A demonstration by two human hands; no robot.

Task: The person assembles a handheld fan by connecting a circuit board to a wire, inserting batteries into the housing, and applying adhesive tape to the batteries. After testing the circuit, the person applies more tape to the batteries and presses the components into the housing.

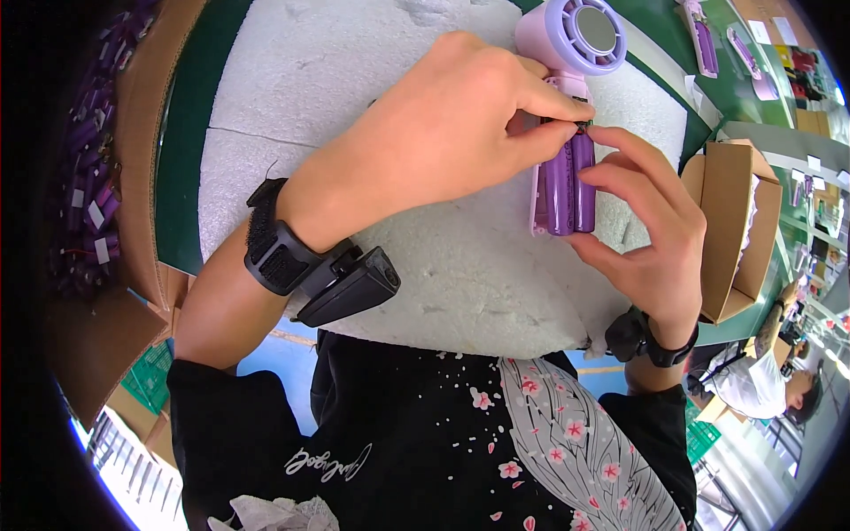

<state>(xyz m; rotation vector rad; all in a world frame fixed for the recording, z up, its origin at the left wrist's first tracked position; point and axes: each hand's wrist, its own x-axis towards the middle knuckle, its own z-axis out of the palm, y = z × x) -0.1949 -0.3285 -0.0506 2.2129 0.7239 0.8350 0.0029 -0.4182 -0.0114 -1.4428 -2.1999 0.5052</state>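
Note:
A small handheld fan with a round lilac head lies on the white foam pad, its pink handle shell open. Two purple cylindrical cells side by side form a battery pack at that shell. My left hand reaches across from the left, thumb and forefinger pinched near the pack's upper end. A dark, partly green bit shows at those fingertips, too small to name. My right hand curls round the pack from the right, fingers along its side and thumb at its lower end.
A cardboard box at the left stands beside a heap of purple battery packs. To the right is an open carton. More fan parts lie on the green table at the far right. Another person sits beyond the right side.

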